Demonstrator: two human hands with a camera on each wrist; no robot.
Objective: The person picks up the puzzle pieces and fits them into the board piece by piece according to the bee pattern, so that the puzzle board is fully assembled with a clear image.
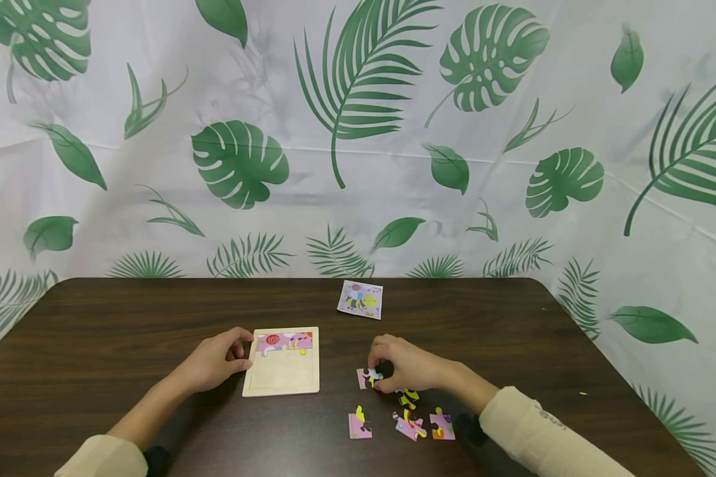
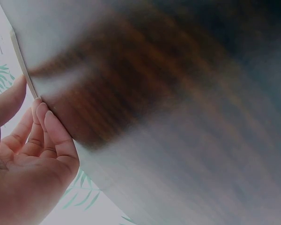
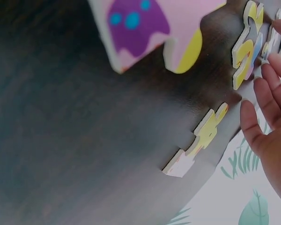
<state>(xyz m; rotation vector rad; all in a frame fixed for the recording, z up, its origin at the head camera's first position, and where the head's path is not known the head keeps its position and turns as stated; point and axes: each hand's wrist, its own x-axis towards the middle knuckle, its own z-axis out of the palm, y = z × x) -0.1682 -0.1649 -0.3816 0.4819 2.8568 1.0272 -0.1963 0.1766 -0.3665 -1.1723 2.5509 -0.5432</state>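
Observation:
A square wooden puzzle tray [image 1: 283, 374] lies left of the middle, with joined pink puzzle pieces [image 1: 284, 341] along its far side. My left hand [image 1: 217, 359] touches the tray's left edge, thumb nearer me than the fingers. In the left wrist view, the thumb and fingertips [image 2: 41, 108] meet the tray's thin pale edge [image 2: 24, 63]. To the tray's right, my right hand [image 1: 406, 364] pinches a pink, white and black jigsaw piece [image 1: 362, 379] between thumb and fingers, low over the table. That piece is partly hidden by the fingers.
Several loose pieces lie close to the right hand: one pink with yellow [image 1: 358, 427], one with a purple patch [image 1: 444, 425], one multicoloured [image 1: 410, 424] and one yellow and black [image 1: 408, 399]. A bee picture card [image 1: 360, 300] lies farther back on the dark table [image 1: 483, 318].

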